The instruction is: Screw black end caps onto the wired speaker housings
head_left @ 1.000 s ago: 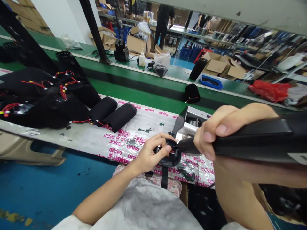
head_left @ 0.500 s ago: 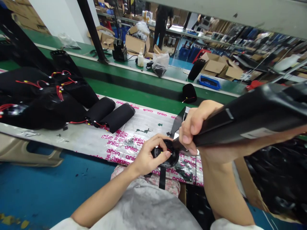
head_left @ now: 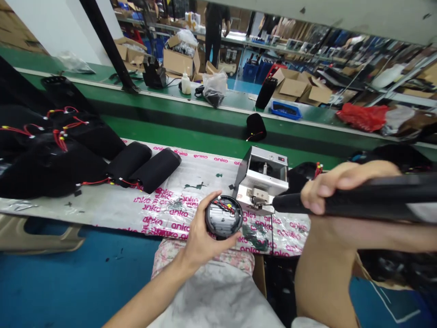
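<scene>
My left hand cups a round black cap from below, its open face up, showing a silvery inside and red wires. To its right, my right hand grips a long black tube, whose narrow end points left and stops just short of a silver bench machine. That end is apart from the cap. The machine stands on plastic film printed with pink "anko" lettering, between my hands. The tube's far end runs out of the picture.
Two black padded cylinders lie on the film beside a heap of black units with red wires. Behind the film runs a green bench. Beyond it are cardboard boxes, a blue tray and a standing person.
My left hand has moved under the cap and turned its open face up. The tube has swung level, its end away from the cap. The black strap below the cap no longer shows.
</scene>
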`<state>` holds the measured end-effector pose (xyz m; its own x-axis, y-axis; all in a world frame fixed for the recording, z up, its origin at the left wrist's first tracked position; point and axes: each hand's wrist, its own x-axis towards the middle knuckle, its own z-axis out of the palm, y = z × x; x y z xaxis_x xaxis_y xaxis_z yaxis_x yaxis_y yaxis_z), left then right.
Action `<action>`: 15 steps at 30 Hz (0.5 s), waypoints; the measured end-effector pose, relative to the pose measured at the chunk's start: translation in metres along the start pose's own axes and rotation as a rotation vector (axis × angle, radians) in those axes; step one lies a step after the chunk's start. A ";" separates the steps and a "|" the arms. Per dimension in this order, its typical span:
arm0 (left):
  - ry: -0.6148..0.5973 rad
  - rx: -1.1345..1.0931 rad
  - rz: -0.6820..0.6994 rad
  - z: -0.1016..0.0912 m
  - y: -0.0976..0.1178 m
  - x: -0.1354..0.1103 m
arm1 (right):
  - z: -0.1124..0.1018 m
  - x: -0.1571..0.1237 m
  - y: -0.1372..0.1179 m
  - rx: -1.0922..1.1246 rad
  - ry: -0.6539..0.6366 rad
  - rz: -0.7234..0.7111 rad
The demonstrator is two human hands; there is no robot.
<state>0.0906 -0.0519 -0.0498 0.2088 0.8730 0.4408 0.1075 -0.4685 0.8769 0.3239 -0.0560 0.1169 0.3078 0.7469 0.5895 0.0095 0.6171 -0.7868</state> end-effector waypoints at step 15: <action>0.052 -0.064 0.029 0.013 -0.023 -0.005 | -0.014 -0.011 0.037 0.261 -0.159 0.233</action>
<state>0.1001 -0.0471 -0.0750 0.1595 0.8657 0.4745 0.0398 -0.4859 0.8731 0.3346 -0.0444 0.0785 0.1212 0.8910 0.4376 -0.2923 0.4534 -0.8420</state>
